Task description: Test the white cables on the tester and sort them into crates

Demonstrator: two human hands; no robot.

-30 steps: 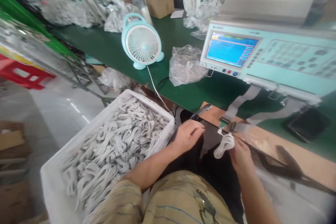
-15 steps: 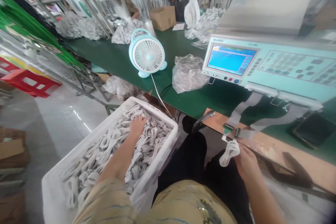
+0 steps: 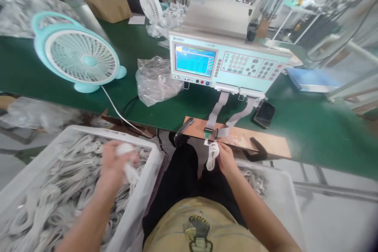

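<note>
White cable bundle (image 3: 130, 172) gripped in left hand (image 3: 112, 163); right hand (image 3: 227, 159) pinching coiled cable (image 3: 212, 157).

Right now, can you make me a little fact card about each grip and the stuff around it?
Left grip: around a white cable bundle, blurred, over the left bin
Right grip: touching a coiled white cable; how firmly, can't tell
Left bin: white, holding many grey-white bundles
Right bin: white, some cables inside, partly hidden by the arm
Machine: pale blue, screen lit
Fan: pale blue and white, on the green table
</note>
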